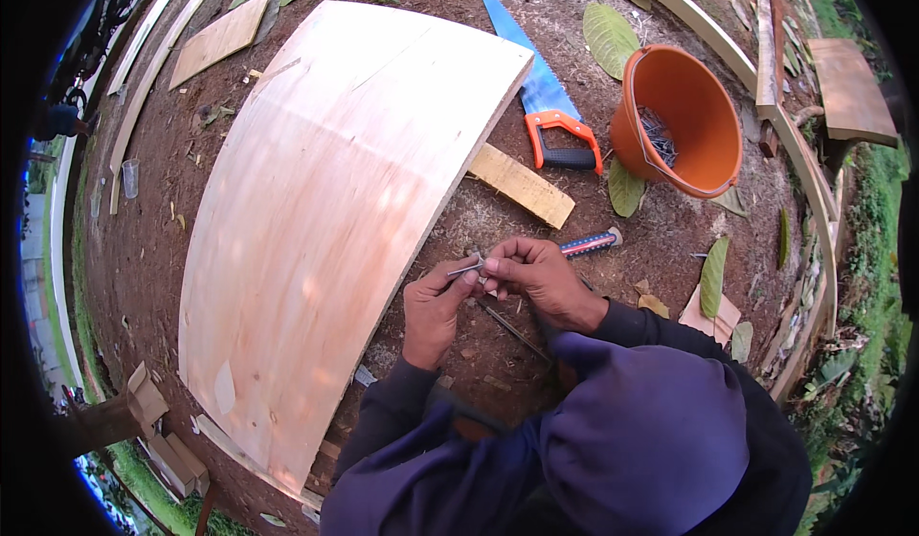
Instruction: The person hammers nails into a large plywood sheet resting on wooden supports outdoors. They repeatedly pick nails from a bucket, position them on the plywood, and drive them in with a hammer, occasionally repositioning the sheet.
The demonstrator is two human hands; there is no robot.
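Beside the long edge of a pale plywood sheet [316,191], my two hands meet at the fingertips. My left hand [434,311] pinches a thin grey nail [462,270] between thumb and finger. The fingers of my right hand [546,282] are closed against the nail's other end; a small pale bit shows there, too small to name. Just beyond the right hand lies a tool handle [591,243] in blue, red and white, its other end hidden behind that hand. A dark thin rod [514,330] rests on the soil below the hands.
A handsaw [560,115] with an orange and black handle lies past the sheet. To its right stands an orange bucket [684,120] holding many nails. A wood block [522,187] sticks out from under the sheet. Long timber strips [689,14] border the ground, with leaves scattered about.
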